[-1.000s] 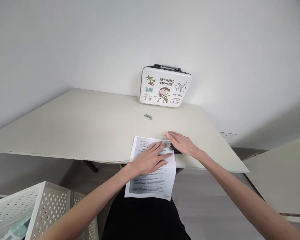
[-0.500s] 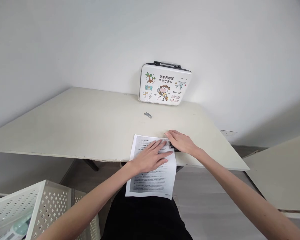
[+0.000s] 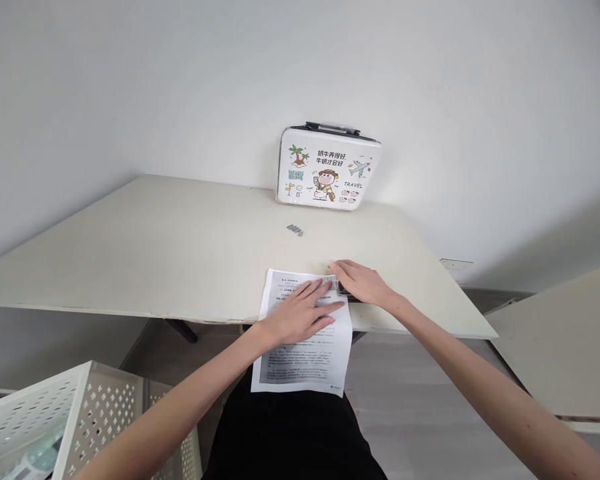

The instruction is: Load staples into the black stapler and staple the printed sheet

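**Hands hold steady on the sheet; only the view drifts**

Since a second ago almost nothing has moved. Both hands keep their places and the paper (image 3: 303, 333) has not slid. The whole scene sits slightly higher in the picture now, which reads as a small tilt of the head, not a move of the things. So the work in hand looks to be at a held press, with the grip unchanged.

The left hand (image 3: 300, 313) lies flat on the upper half of the paper, fingers spread and pointing to the right, pinning it to the table (image 3: 155, 247). The right hand (image 3: 363, 283) covers a dark stapler (image 3: 345, 292) at the sheet's top right corner, fingers together and pressed down over it; whether the stapler is fully shut I cannot tell.

The paper is a white printed sheet, dense with small text, its top on the table's near edge and its lower half hanging off over the lap. A few loose staples (image 3: 295, 229) lie well beyond it, before a picture case (image 3: 329, 169) leaning on the wall.
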`<control>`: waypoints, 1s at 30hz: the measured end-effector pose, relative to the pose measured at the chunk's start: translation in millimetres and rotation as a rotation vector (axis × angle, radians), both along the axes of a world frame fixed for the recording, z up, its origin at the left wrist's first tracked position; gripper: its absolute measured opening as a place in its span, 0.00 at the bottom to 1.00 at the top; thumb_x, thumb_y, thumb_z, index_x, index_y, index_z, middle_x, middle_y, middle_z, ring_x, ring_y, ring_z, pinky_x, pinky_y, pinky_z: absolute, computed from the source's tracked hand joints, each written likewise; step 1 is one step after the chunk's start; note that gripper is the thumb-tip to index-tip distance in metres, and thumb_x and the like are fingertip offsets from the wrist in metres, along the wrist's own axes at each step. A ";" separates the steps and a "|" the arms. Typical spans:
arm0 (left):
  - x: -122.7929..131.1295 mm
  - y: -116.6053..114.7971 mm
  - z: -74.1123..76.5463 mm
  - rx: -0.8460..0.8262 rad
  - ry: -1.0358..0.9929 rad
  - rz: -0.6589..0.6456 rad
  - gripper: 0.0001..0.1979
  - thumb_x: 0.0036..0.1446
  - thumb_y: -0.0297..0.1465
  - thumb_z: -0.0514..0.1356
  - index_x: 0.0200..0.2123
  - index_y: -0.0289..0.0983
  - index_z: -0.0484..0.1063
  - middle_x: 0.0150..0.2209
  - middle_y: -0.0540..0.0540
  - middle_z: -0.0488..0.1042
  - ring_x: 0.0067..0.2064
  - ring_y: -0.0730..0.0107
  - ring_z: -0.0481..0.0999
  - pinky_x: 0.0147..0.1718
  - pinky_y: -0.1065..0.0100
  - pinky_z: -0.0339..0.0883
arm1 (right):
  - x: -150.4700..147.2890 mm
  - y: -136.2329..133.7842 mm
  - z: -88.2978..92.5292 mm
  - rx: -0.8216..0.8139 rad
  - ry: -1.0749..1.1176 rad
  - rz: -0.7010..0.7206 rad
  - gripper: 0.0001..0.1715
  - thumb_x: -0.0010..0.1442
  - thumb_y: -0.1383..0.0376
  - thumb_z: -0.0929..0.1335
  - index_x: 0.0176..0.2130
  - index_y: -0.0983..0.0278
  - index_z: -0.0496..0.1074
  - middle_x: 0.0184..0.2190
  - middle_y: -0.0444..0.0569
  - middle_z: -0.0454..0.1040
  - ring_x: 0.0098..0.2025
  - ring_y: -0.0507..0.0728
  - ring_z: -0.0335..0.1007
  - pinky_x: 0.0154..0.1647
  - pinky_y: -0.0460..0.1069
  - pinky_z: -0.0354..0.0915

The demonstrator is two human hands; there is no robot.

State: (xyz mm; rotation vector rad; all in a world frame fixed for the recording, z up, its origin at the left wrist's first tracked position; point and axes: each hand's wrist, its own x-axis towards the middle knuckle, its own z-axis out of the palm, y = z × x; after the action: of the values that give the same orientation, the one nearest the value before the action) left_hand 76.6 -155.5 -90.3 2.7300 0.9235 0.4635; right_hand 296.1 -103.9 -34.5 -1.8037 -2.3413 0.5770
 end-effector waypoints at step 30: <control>-1.5 3.0 0.1 0.010 -0.027 -0.031 0.25 0.77 0.45 0.47 0.71 0.51 0.64 0.78 0.52 0.42 0.78 0.54 0.43 0.75 0.50 0.40 | 3.6 1.6 -2.1 -0.008 0.012 0.094 0.33 0.76 0.47 0.49 0.58 0.53 0.72 0.66 0.48 0.71 0.67 0.65 0.67 0.66 0.63 0.63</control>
State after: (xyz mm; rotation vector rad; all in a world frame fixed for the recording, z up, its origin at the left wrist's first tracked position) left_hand 75.1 -152.5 -90.2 2.7355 0.8728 0.4993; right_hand 299.7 -102.4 -36.6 -1.6961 -2.4299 0.6088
